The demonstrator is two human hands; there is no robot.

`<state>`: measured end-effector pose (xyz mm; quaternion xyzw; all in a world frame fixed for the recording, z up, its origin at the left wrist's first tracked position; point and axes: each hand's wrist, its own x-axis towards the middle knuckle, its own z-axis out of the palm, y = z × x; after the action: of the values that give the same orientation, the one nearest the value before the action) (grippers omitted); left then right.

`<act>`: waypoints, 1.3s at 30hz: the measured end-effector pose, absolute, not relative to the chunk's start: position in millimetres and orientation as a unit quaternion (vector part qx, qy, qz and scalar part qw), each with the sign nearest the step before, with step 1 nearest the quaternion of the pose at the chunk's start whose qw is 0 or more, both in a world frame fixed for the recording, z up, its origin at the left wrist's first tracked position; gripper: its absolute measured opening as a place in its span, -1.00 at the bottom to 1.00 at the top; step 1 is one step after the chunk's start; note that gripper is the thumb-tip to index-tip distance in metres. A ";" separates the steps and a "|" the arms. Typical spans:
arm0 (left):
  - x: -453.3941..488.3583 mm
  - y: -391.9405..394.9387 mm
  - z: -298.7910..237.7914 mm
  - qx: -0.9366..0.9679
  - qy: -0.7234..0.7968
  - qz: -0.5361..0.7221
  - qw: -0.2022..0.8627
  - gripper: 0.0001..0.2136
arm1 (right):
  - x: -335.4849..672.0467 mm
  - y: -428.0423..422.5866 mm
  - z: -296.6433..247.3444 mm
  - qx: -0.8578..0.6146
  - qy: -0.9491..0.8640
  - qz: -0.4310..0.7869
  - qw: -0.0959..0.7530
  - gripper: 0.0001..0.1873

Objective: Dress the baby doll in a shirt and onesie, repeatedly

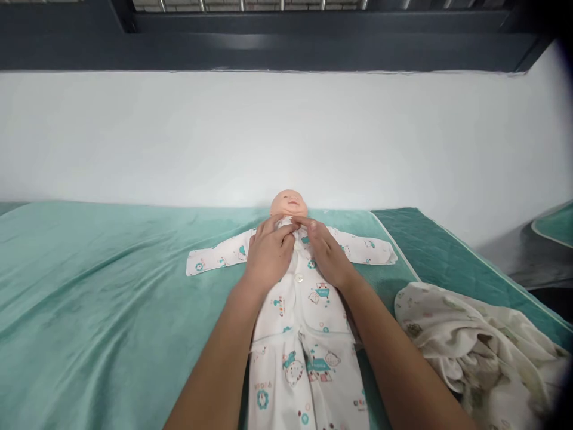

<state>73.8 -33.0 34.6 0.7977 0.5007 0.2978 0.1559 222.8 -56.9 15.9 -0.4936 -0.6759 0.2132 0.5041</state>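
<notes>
A baby doll (289,203) lies on its back, its head toward the wall. It wears a white shirt (280,307) and white pants (290,385) with teal and red cartoon prints. Both sleeves stretch out sideways. My left hand (270,251) rests on the upper chest, fingers bent at the shirt's collar just under the doll's chin. From the other side my right hand (324,248) meets it there, fingertips close together on the collar. The exact pinch is partly hidden by my fingers. Below them, a pale button (299,278) shows on the shirt front, which is closed there.
A teal blanket (89,298) covers the surface, with folds at the left. Darker teal quilted cloth (414,239) lies at the right. A crumpled cream printed cloth (483,346) sits beside my right forearm. Behind stands a white wall (286,125) under a dark window frame (286,48).
</notes>
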 end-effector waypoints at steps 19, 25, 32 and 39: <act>78.2 -30.4 29.4 0.764 0.491 0.376 0.185 -0.67 | 219.8 -54.5 15.1 -0.539 -0.613 0.164 0.554 -0.71; 78.3 -32.2 32.3 0.764 0.496 0.366 0.191 -0.66 | 220.7 -53.6 14.4 -0.540 -0.608 0.166 0.558 -0.75; 77.2 -31.8 31.4 0.772 0.494 0.352 0.189 -0.63 | 220.8 -52.6 14.7 -0.540 -0.635 0.165 0.527 -0.68; 77.5 -30.8 29.6 0.772 0.491 0.358 0.183 -0.64 | 220.2 -53.1 14.8 -0.544 -0.609 0.203 0.540 -0.71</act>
<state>77.5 -30.8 29.6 0.7724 0.4915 0.3580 0.1833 220.2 -53.1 14.8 -0.5445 -0.6091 0.2030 0.5397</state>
